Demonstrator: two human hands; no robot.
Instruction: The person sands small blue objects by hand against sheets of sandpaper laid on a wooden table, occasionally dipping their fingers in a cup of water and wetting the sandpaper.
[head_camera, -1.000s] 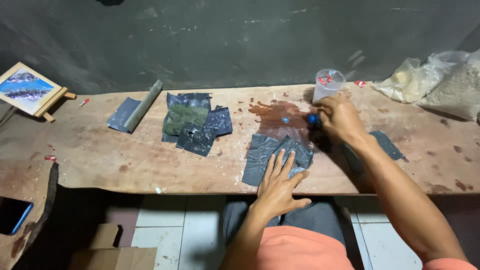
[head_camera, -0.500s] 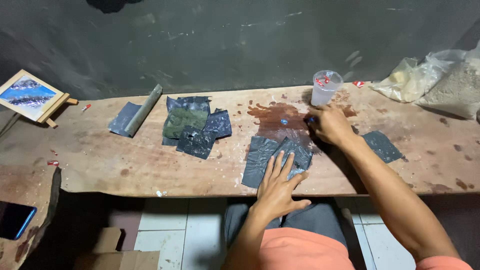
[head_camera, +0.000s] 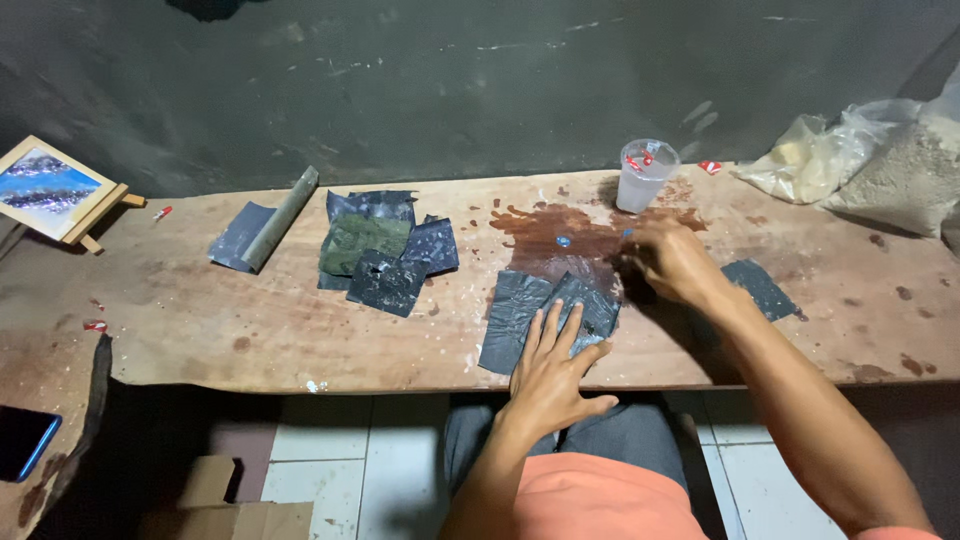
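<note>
Two bare hands work at the wooden worktop (head_camera: 200, 320): the left hand (head_camera: 548, 372) lies flat with fingers spread, released, pressing on the dark grey sheets (head_camera: 545, 315) near the front edge. The right hand (head_camera: 672, 262), at about 1 o'clock from the left one, is curled at the edge of a dark wet stain (head_camera: 560, 240), and I cannot tell whether its grip holds something. One clear plastic cup (head_camera: 643, 175) stands at 12 o'clock from the right hand, near it, and more dark sheets (head_camera: 385, 250) lie well apart at 10 o'clock from the left hand.
</note>
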